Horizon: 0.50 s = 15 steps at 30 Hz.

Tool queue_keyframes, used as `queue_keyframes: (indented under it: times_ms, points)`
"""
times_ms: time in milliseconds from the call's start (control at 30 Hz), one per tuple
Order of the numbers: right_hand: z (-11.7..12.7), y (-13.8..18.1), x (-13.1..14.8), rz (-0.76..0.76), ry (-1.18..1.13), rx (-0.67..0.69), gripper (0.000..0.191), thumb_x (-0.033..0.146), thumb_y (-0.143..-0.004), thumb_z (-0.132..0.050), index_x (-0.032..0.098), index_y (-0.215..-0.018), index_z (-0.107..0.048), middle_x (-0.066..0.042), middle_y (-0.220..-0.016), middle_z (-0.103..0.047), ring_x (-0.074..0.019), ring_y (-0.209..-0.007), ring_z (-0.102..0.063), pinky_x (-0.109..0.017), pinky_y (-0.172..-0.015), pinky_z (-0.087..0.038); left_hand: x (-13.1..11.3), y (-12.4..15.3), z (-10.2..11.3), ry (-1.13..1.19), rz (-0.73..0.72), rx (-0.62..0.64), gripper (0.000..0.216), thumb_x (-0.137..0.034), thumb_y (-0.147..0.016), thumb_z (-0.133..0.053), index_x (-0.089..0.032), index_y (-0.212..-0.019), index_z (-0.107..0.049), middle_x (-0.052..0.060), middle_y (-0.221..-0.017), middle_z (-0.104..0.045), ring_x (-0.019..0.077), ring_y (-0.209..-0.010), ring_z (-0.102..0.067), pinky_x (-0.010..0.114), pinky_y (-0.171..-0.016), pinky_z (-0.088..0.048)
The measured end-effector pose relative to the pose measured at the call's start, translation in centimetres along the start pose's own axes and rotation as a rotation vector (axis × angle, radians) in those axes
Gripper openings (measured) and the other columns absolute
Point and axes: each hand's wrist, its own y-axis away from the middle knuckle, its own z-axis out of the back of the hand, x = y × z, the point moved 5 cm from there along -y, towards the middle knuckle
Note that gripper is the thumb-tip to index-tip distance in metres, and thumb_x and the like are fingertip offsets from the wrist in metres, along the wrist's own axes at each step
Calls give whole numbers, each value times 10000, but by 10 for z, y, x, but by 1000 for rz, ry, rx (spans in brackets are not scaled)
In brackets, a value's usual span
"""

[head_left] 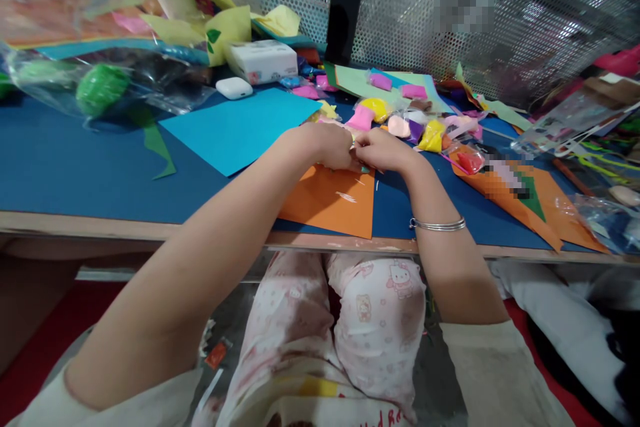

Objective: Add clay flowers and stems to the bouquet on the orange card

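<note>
Over the far part of an orange paper sheet [330, 203], my left hand [330, 145] and my right hand [383, 149] meet with their fingertips together. Both hands are closed, fingers curled inward. A small greenish bit shows between them, but what they hold is too hidden to name. Left of my hands lies a bright blue paper sheet [240, 127]. Just beyond them sit small packets of soft clay: a pink packet [361, 117], a yellow packet [433, 136] and a purple packet [415, 131]. A silver bangle circles my right wrist.
A white earbud case [234, 88] and a white box [263, 61] stand at the back left. A dark phone [343, 21] leans on the perforated metal panel [400, 7]. Plastic wrap holds a green ball [103, 90]. Folded orange paper [530, 200] lies right; the table edge [100, 223] runs in front.
</note>
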Motion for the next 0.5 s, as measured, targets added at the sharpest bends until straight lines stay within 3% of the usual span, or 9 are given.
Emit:
queue_keyframes:
  times_ms: [267,500]
  points:
    - [0,0,0,3,-18,-3,262,118,-763,-501,183,-510,-481,18,-434,-459,-105,-448,-463,-230,-462,-313,0,1,-1,17,1,1,739,-725,-797,-458,-66,-998,-725,192,-896,-696,279,-812,-626,338,-670,-465]
    - [0,0,0,0,-9,-3,244,136,-773,-501,184,-534,-493,9,-454,-489,-117,-466,-484,-235,-477,-326,1,-1,-1,7,23,12,661,-675,-803,-483,-97,-1009,-729,172,-914,-696,285,-840,-639,328,-677,-458]
